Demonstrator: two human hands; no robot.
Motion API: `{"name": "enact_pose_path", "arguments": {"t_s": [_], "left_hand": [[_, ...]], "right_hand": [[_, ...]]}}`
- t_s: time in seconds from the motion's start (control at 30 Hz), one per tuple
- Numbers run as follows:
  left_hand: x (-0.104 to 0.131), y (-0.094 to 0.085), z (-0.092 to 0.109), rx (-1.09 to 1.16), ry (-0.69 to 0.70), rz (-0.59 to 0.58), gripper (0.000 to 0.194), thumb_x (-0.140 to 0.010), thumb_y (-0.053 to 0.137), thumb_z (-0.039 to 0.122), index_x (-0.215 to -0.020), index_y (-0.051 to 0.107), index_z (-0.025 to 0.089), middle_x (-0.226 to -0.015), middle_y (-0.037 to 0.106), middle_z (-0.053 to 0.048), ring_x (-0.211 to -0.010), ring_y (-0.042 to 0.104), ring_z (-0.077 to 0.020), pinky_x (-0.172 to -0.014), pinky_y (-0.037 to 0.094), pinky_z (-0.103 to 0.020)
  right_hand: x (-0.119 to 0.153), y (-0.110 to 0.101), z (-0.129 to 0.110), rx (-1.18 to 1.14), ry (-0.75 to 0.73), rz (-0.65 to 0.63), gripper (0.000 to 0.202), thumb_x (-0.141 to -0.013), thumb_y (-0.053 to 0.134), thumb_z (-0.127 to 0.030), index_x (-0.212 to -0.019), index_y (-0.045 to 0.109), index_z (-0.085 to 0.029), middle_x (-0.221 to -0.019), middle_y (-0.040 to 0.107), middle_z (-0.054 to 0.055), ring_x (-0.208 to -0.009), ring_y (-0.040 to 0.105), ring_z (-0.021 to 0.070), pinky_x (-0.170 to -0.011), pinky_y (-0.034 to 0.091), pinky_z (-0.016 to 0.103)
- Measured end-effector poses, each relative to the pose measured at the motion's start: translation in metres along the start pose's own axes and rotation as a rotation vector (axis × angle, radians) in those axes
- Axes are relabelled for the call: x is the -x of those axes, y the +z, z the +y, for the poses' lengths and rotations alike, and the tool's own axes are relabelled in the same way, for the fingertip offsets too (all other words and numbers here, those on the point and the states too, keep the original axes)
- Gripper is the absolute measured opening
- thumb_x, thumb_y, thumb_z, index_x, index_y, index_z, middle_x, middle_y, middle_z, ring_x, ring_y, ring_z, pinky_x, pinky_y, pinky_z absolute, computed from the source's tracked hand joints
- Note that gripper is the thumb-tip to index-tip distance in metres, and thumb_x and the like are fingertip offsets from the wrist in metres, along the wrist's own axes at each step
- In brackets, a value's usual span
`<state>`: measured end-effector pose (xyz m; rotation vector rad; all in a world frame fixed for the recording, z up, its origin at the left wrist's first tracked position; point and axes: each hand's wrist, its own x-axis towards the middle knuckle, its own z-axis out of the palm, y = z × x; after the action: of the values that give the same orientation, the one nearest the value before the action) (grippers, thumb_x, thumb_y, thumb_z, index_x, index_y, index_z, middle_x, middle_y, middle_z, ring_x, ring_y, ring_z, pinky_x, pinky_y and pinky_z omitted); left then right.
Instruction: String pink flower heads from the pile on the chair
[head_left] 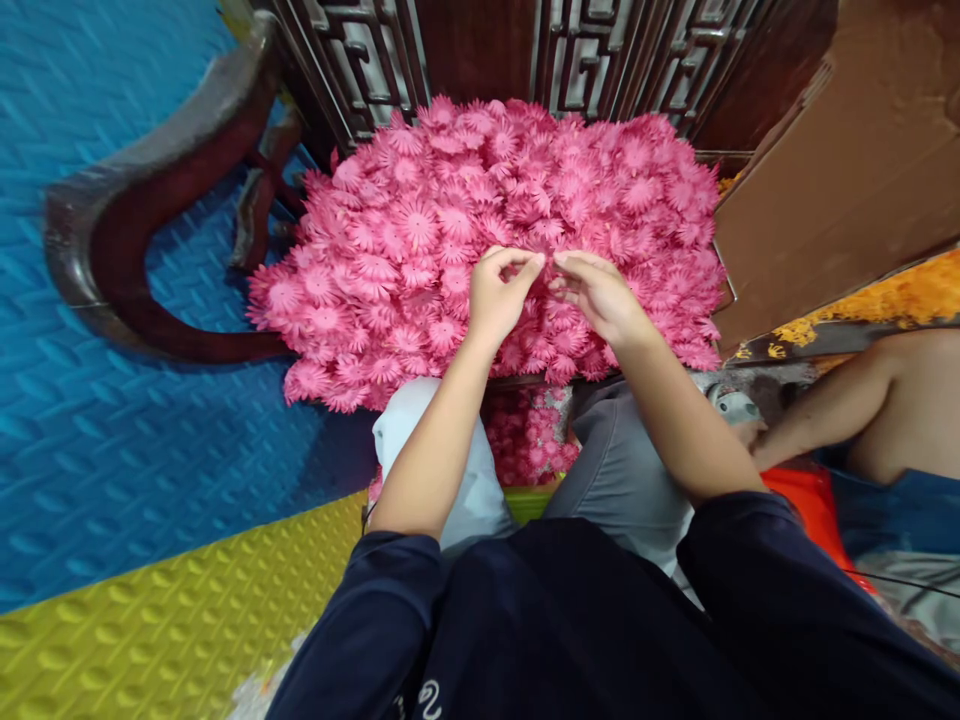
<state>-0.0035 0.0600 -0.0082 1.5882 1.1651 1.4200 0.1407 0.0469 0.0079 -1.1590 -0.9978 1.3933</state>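
Note:
A big heap of pink paper flowers (420,230) covers the surface in front of me. My left hand (499,295) and my right hand (600,295) meet over the near middle of the heap. Both pinch with thumb and forefinger at a pink flower (549,262) between their fingertips. Which hand carries its weight I cannot tell. More pink flowers (529,440) lie lower down between my knees.
A dark carved wooden chair arm (142,200) curves at the left over blue foam floor mats (97,420); a yellow mat (187,610) lies nearer. A carved wooden panel (585,50) stands behind the heap. Another person's bare arm (840,400) reaches in at the right near orange flowers (885,305).

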Motion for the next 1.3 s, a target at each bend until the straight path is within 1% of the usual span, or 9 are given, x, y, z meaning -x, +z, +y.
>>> {"name": "enact_pose_path", "arguments": {"t_s": [0.2,0.27,0.4,0.53,0.63,0.77,0.83,1.03,1.3], "left_hand": [[-0.003,0.003,-0.001,0.104,-0.124,0.129,0.011,-0.077,0.061,0.018,-0.066,0.058,0.018,-0.071,0.059,0.002,-0.069,0.054,-0.0094,-0.072,0.044,-0.023],[-0.007,-0.002,0.000,0.095,-0.121,0.257,0.014,-0.079,0.059,0.015,-0.066,0.053,0.018,-0.069,0.054,0.003,-0.068,0.051,-0.0084,-0.071,0.042,-0.022],[-0.020,-0.024,0.000,0.049,-0.155,0.622,0.023,-0.084,0.047,0.005,-0.065,0.042,0.017,-0.067,0.041,0.004,-0.067,0.042,-0.0062,-0.072,0.038,-0.022],[-0.024,-0.039,0.000,0.021,-0.125,0.705,0.016,-0.082,0.053,0.002,-0.077,0.048,0.017,-0.071,0.041,0.004,-0.069,0.039,-0.0064,-0.074,0.037,-0.022],[-0.015,-0.029,0.003,-0.032,-0.002,0.597,0.011,-0.080,0.060,0.012,-0.084,0.052,0.018,-0.075,0.046,0.003,-0.068,0.044,-0.0080,-0.071,0.039,-0.023],[-0.001,-0.009,0.007,-0.175,0.074,0.165,0.018,-0.078,0.064,0.033,-0.067,0.058,0.020,-0.068,0.052,0.002,-0.066,0.049,-0.0111,-0.068,0.040,-0.026],[0.003,-0.003,0.008,-0.175,0.071,0.040,0.017,-0.076,0.066,0.033,-0.067,0.063,0.020,-0.068,0.055,0.002,-0.066,0.050,-0.0112,-0.068,0.041,-0.026],[0.004,-0.003,0.008,-0.140,0.072,0.007,0.009,-0.075,0.067,0.027,-0.069,0.066,0.021,-0.070,0.058,0.001,-0.066,0.052,-0.0110,-0.067,0.043,-0.025],[0.004,-0.002,0.008,-0.171,0.091,0.031,0.013,-0.076,0.065,0.025,-0.065,0.062,0.020,-0.068,0.056,0.002,-0.066,0.051,-0.0115,-0.067,0.044,-0.026]], "right_hand": [[-0.004,0.000,0.007,0.015,0.001,0.016,0.023,-0.068,0.069,-0.039,-0.080,0.058,-0.021,-0.076,0.062,-0.004,-0.066,0.059,0.0082,-0.069,0.047,0.024],[-0.007,-0.003,0.008,-0.003,-0.001,0.057,0.020,-0.071,0.066,-0.037,-0.078,0.055,-0.021,-0.075,0.061,-0.003,-0.065,0.058,0.0083,-0.068,0.047,0.025],[-0.010,-0.012,0.004,-0.057,-0.017,0.211,0.018,-0.074,0.064,-0.036,-0.078,0.054,-0.022,-0.082,0.064,-0.003,-0.061,0.054,0.0062,-0.065,0.047,0.022],[-0.008,-0.012,0.001,0.011,-0.058,0.211,0.022,-0.072,0.066,-0.042,-0.081,0.058,-0.023,-0.087,0.066,-0.003,-0.060,0.052,0.0049,-0.064,0.047,0.021],[-0.002,-0.005,0.003,0.032,-0.046,0.114,0.027,-0.067,0.070,-0.043,-0.081,0.061,-0.023,-0.087,0.066,-0.003,-0.060,0.053,0.0044,-0.061,0.045,0.021],[0.002,0.004,0.003,-0.031,0.009,0.066,0.033,-0.055,0.078,-0.042,-0.077,0.064,-0.023,-0.079,0.065,-0.005,-0.059,0.054,0.0043,-0.055,0.042,0.019],[0.003,0.006,0.001,-0.062,0.019,0.064,0.034,-0.050,0.080,-0.041,-0.074,0.066,-0.022,-0.074,0.064,-0.006,-0.059,0.055,0.0042,-0.054,0.041,0.018],[0.002,0.006,-0.001,-0.066,0.040,0.031,0.027,-0.051,0.080,-0.036,-0.071,0.069,-0.022,-0.067,0.064,-0.006,-0.059,0.055,0.0047,-0.055,0.041,0.018],[0.002,0.005,-0.001,-0.055,0.069,-0.010,0.022,-0.058,0.078,-0.034,-0.073,0.069,-0.022,-0.075,0.067,-0.004,-0.062,0.055,0.0046,-0.059,0.043,0.019]]}}
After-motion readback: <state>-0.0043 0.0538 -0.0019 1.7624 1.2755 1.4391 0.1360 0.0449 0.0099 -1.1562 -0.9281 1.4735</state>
